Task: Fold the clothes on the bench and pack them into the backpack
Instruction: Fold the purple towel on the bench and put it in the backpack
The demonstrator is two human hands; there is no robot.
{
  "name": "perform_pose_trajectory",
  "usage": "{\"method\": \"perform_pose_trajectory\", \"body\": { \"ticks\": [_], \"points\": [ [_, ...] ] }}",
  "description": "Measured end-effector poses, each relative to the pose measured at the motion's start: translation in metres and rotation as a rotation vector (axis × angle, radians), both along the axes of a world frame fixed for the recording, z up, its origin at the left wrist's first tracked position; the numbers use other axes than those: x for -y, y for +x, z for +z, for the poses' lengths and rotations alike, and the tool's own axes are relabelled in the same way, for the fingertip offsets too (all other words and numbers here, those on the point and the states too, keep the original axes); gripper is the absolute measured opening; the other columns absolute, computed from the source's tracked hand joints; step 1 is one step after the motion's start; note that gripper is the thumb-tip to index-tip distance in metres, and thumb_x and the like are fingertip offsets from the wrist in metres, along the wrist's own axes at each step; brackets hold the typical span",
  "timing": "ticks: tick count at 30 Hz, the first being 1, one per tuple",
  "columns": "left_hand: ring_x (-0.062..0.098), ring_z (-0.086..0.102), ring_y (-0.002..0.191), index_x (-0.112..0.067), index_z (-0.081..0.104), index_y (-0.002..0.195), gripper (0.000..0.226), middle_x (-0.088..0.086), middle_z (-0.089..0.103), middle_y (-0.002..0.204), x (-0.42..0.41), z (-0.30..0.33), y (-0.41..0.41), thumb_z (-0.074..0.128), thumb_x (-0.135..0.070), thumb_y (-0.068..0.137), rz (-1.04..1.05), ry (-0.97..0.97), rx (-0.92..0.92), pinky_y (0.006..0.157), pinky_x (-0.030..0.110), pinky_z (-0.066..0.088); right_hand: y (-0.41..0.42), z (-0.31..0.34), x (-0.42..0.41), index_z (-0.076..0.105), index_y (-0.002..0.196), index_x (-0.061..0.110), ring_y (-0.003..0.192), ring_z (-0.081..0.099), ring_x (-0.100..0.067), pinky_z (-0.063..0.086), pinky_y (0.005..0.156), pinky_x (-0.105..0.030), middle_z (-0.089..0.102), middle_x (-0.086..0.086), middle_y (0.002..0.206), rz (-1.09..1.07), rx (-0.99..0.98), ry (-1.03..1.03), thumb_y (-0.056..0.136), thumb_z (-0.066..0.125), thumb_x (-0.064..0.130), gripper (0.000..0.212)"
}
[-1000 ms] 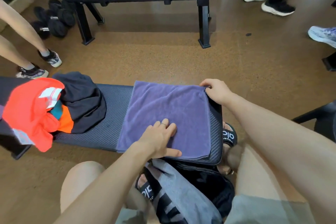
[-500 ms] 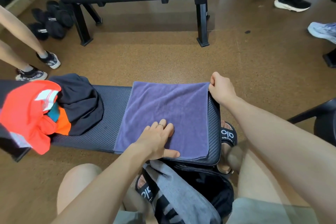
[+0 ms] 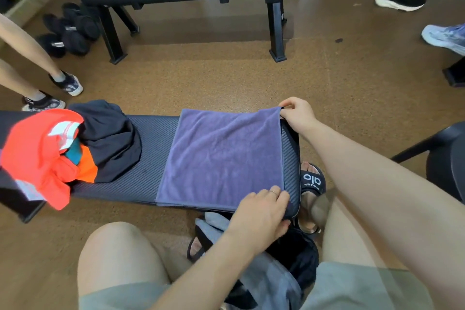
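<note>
I see the purple towel (image 3: 224, 158) lying flat on the right end of the desk (image 3: 148, 158), folded into a neat rectangle. My right hand (image 3: 298, 114) has its grip pinched on the towel's far right corner, lifting that corner slightly off the desk. My left hand (image 3: 261, 214) sits at the near right corner, fingers over the towel's edge and thumb curled below the desk's rim; I read that grip as closed on the corner, though the thumb side is partly hidden. On the left end of the desk a red garment (image 3: 37, 156) and a black garment (image 3: 110, 143) lie heaped together, unfolded, well apart from the towel. The backpack (image 3: 292, 257) stands open on the floor between my knees, just below the desk's near edge, with grey cloth (image 3: 271, 277) across its mouth.
</note>
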State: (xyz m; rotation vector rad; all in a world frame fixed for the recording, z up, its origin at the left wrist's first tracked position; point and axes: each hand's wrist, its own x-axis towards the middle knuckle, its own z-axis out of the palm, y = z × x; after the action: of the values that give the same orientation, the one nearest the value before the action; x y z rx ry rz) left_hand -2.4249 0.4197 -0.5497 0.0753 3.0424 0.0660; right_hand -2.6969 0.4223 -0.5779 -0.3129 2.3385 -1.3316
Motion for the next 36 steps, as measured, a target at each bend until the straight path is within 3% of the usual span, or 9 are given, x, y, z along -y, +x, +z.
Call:
{"method": "perform_pose_trajectory", "body": {
  "ticks": [4,7,9,14,19,22,26,31,36],
  "points": [
    [0.015,0.051,0.048,-0.023,0.049,0.080,0.044,-0.004,0.051,0.068,-0.008,-0.006,-0.006,0.087,-0.023,0.057,0.052,-0.077,0.007,0.047,0.027,0.024,-0.004,0.004,0.006,0.062,0.091,0.015,0.076,0.055,-0.017,0.044,0.061,-0.022,0.058,0.003,0.079,-0.054,-0.012,-0.017,0.087,0.053,0.001,0.017],
    [0.013,0.046,0.042,-0.022,0.048,0.078,0.047,-0.005,0.049,0.063,-0.009,-0.003,-0.001,0.084,-0.013,0.049,0.045,-0.077,0.006,0.044,0.025,0.024,-0.005,0.002,0.006,0.058,0.091,0.018,0.081,0.053,-0.020,0.039,0.068,-0.030,0.055,0.005,0.076,-0.039,-0.073,0.089,0.087,0.047,0.002,0.019],
    [0.013,0.044,0.042,-0.022,0.044,0.081,0.052,-0.006,0.047,0.063,-0.008,-0.002,0.004,0.082,-0.009,0.048,0.038,-0.055,-0.008,0.043,0.025,0.025,-0.003,0.001,0.004,0.058,0.096,0.017,0.079,0.051,-0.021,0.037,0.060,-0.029,0.055,0.001,0.078,-0.002,-0.063,0.101,0.089,0.042,0.001,0.023],
    [0.017,0.035,0.051,-0.025,0.047,0.097,0.055,-0.002,0.047,0.076,-0.008,0.003,0.016,0.078,-0.009,0.055,0.017,-0.027,-0.045,0.044,0.027,0.022,0.004,0.010,-0.007,0.056,0.099,0.015,0.062,0.043,-0.020,0.031,0.052,-0.030,0.053,-0.006,0.077,0.026,-0.021,0.058,0.083,0.035,-0.003,0.033],
    [0.014,0.047,0.053,-0.024,0.053,0.080,0.047,-0.003,0.052,0.077,-0.010,0.010,0.024,0.084,-0.014,0.046,-0.013,-0.063,-0.027,0.042,0.026,0.019,0.009,0.024,-0.018,0.058,0.079,0.017,0.063,0.043,-0.023,0.028,0.052,-0.030,0.052,-0.005,0.070,0.068,-0.006,0.100,0.075,0.033,-0.007,0.034],
    [0.012,0.044,0.049,-0.023,0.053,0.075,0.046,-0.005,0.050,0.072,-0.011,0.011,0.033,0.084,-0.013,0.043,-0.020,-0.078,-0.016,0.042,0.027,0.016,0.006,0.036,-0.026,0.070,0.074,0.014,0.078,0.054,-0.028,0.043,0.061,-0.029,0.063,-0.007,0.079,0.006,0.019,0.146,0.079,0.046,-0.001,0.029],
    [0.012,0.043,0.049,-0.022,0.051,0.075,0.046,-0.004,0.048,0.071,-0.013,0.011,0.043,0.083,-0.011,0.043,-0.041,-0.067,-0.002,0.041,0.026,0.018,0.013,0.042,-0.048,0.066,0.074,0.011,0.060,0.065,-0.030,0.060,0.071,-0.039,0.065,-0.011,0.070,-0.018,0.017,0.185,0.083,0.059,0.021,0.015],
    [0.013,0.041,0.051,-0.022,0.045,0.078,0.044,-0.004,0.044,0.071,-0.011,0.008,0.050,0.084,-0.014,0.058,-0.074,-0.062,-0.040,0.040,0.028,0.022,0.022,0.040,-0.062,0.068,0.080,0.007,0.047,0.061,-0.017,0.052,0.052,-0.021,0.065,-0.013,0.068,0.011,-0.045,0.283,0.087,0.052,-0.005,0.022],
    [0.015,0.039,0.049,-0.020,0.047,0.077,0.034,-0.004,0.044,0.070,-0.006,0.018,0.052,0.079,-0.016,0.066,-0.086,0.037,-0.054,0.037,0.028,0.029,0.032,0.045,-0.061,0.059,0.083,0.016,0.071,0.063,-0.030,0.055,0.065,-0.035,0.069,-0.016,0.089,0.001,-0.133,0.308,0.076,0.045,-0.005,0.026]
  ]
}}
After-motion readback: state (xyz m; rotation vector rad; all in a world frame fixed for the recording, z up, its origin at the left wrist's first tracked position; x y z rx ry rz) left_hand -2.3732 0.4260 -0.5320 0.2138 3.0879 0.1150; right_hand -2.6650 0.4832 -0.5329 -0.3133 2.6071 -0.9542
